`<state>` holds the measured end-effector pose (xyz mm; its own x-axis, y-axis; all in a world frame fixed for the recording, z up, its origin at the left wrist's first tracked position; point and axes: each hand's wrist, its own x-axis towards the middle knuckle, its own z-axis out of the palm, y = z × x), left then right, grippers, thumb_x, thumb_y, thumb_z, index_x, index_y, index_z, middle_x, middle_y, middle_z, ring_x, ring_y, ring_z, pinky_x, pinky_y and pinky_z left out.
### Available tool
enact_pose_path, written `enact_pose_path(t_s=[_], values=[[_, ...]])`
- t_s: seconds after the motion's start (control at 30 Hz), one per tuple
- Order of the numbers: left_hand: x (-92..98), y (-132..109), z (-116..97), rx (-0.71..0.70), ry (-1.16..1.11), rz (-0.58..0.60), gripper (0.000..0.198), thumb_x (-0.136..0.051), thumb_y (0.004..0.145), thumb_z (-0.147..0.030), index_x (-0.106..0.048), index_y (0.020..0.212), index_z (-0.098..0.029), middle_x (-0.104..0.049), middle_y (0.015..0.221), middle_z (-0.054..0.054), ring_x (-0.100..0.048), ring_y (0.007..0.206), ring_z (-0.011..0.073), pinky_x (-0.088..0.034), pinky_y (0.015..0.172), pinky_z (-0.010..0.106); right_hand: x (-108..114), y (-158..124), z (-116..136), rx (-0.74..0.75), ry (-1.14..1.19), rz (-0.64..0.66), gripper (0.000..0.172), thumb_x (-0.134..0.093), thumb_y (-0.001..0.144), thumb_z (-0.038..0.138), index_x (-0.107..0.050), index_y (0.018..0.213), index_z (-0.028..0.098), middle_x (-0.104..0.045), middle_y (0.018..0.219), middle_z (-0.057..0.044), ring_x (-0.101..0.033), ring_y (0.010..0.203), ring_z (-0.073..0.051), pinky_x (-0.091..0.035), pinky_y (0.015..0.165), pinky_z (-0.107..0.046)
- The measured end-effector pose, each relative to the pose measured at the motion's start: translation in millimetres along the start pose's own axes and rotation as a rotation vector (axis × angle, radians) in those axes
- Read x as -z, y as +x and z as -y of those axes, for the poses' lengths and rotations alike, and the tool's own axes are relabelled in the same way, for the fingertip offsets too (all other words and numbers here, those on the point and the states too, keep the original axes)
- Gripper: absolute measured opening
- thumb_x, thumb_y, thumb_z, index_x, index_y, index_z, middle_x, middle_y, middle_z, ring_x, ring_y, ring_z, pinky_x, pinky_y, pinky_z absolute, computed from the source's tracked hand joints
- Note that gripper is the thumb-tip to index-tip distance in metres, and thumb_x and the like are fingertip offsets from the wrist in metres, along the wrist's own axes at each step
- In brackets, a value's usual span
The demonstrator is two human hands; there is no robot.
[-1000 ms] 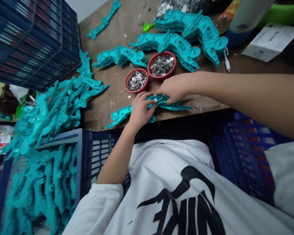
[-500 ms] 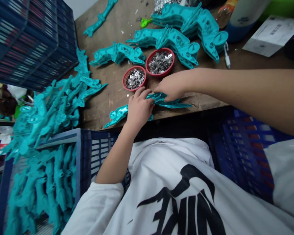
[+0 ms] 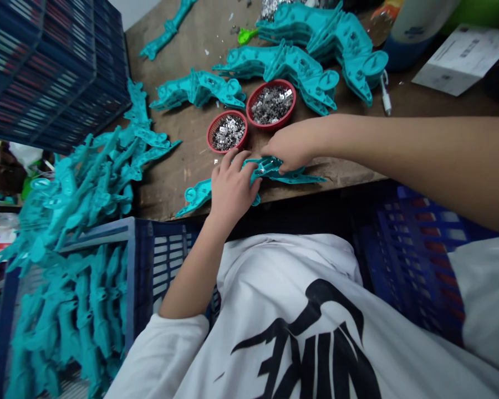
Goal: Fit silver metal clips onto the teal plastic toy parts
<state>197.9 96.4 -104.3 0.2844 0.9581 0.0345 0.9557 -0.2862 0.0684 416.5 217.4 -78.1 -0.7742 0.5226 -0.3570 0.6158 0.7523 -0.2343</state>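
A long teal plastic part lies near the front edge of the bench, its hollow side up with small shiny pieces in it. My left hand is laid across its middle, fingers curved over the far side and thumb on the near side. The fingers of my right hand are bent down together onto the part's right half; whatever their tips pinch is hidden. Just beyond my hands stand a small red basket and a larger red basket, both filled with small metal clips.
More teal parts lie stacked across the bench. At left, a heap of teal parts sits by a blue crate; another crate below holds more. A white pen and a paper box are at right.
My left hand has shifted slightly left along the teal part, baring more of its middle. My right hand stays in place on the part.
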Motion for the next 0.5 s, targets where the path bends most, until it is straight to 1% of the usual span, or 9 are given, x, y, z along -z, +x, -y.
enact_pose_path(t_s=[0.07, 0.13, 0.17, 0.2, 0.23, 0.3, 0.37, 0.43, 0.5], values=[[6.0, -16, 6, 0.008, -0.007, -0.006, 0.051, -0.09, 0.115, -0.035, -0.081, 0.165, -0.03, -0.073, 0.189, 0.017, -0.061, 0.183, 0.0487, -0.061, 0.145, 0.069, -1, -1, 0, 0.009, 0.006, -0.01, 0.026, -0.094, 0.114, 0.02, -0.089, 0.135, 0.005, -0.095, 0.133, -0.017, -0.087, 0.136, -0.04, -0.062, 0.123, -0.055], [10.9, -37, 18, 0.038, 0.002, 0.017, 0.089, -0.101, 0.106, -0.041, -0.066, 0.187, -0.03, -0.069, 0.193, 0.019, -0.063, 0.181, 0.0516, -0.062, 0.145, 0.07, -5, 0, -3, 0.015, 0.072, -0.055, 0.017, -0.094, 0.114, 0.022, -0.089, 0.125, 0.009, -0.095, 0.132, -0.017, -0.085, 0.142, -0.043, -0.06, 0.128, -0.058], [12.2, -48, 25, 0.066, 0.021, 0.035, 0.104, -0.105, 0.102, -0.042, -0.058, 0.194, -0.029, -0.067, 0.194, 0.021, -0.064, 0.18, 0.0532, -0.063, 0.144, 0.071, -7, 2, -5, 0.016, 0.11, -0.077, 0.014, -0.094, 0.113, 0.022, -0.089, 0.119, 0.011, -0.095, 0.131, -0.017, -0.083, 0.145, -0.044, -0.059, 0.13, -0.06], [12.6, -59, 33, 0.098, 0.049, 0.053, 0.111, -0.106, 0.099, -0.042, -0.054, 0.196, -0.029, -0.067, 0.195, 0.022, -0.065, 0.178, 0.0543, -0.065, 0.142, 0.072, -9, 5, -8, 0.017, 0.136, -0.088, 0.012, -0.093, 0.113, 0.023, -0.089, 0.116, 0.012, -0.095, 0.13, -0.017, -0.082, 0.148, -0.046, -0.058, 0.131, -0.062], [12.1, -69, 41, 0.13, 0.079, 0.067, 0.11, -0.105, 0.1, -0.041, -0.053, 0.197, -0.03, -0.067, 0.194, 0.023, -0.066, 0.177, 0.0549, -0.066, 0.14, 0.073, -11, 7, -11, 0.016, 0.147, -0.092, 0.012, -0.093, 0.113, 0.024, -0.089, 0.115, 0.012, -0.094, 0.13, -0.018, -0.081, 0.15, -0.048, -0.058, 0.132, -0.064], [9.8, -85, 54, 0.18, 0.122, 0.075, 0.098, -0.097, 0.104, -0.037, -0.058, 0.193, -0.032, -0.07, 0.191, 0.022, -0.069, 0.173, 0.0551, -0.068, 0.137, 0.076, -13, 12, -18, 0.01, 0.142, -0.093, 0.015, -0.094, 0.111, 0.026, -0.09, 0.118, 0.013, -0.094, 0.129, -0.017, -0.08, 0.151, -0.051, -0.059, 0.131, -0.067], [9.2, -95, 59, 0.21, 0.121, 0.054, 0.087, -0.088, 0.108, -0.036, -0.061, 0.19, -0.034, -0.073, 0.188, 0.02, -0.071, 0.171, 0.0546, -0.069, 0.135, 0.078, -13, 14, -27, 0.021, 0.142, -0.109, 0.027, -0.096, 0.108, 0.033, -0.091, 0.128, 0.016, -0.093, 0.131, -0.016, -0.081, 0.151, -0.054, -0.06, 0.13, -0.069], [14.3, -102, 56, 0.226, 0.087, -0.008, 0.082, -0.081, 0.112, -0.037, -0.061, 0.191, -0.034, -0.074, 0.187, 0.02, -0.071, 0.173, 0.0536, -0.067, 0.138, 0.079, -11, 12, -35, 0.033, 0.154, -0.154, 0.042, -0.096, 0.11, 0.046, -0.09, 0.142, 0.019, -0.092, 0.14, -0.016, -0.08, 0.153, -0.055, -0.06, 0.131, -0.07], [26.1, -110, 49, 0.201, 0.048, -0.127, 0.078, -0.076, 0.116, -0.042, -0.06, 0.192, -0.033, -0.07, 0.192, 0.019, -0.064, 0.181, 0.052, -0.058, 0.148, 0.08, -6, 5, -41, 0.036, 0.145, -0.208, 0.054, -0.088, 0.115, 0.058, -0.088, 0.153, 0.02, -0.09, 0.149, -0.018, -0.079, 0.155, -0.055, -0.06, 0.132, -0.07]])
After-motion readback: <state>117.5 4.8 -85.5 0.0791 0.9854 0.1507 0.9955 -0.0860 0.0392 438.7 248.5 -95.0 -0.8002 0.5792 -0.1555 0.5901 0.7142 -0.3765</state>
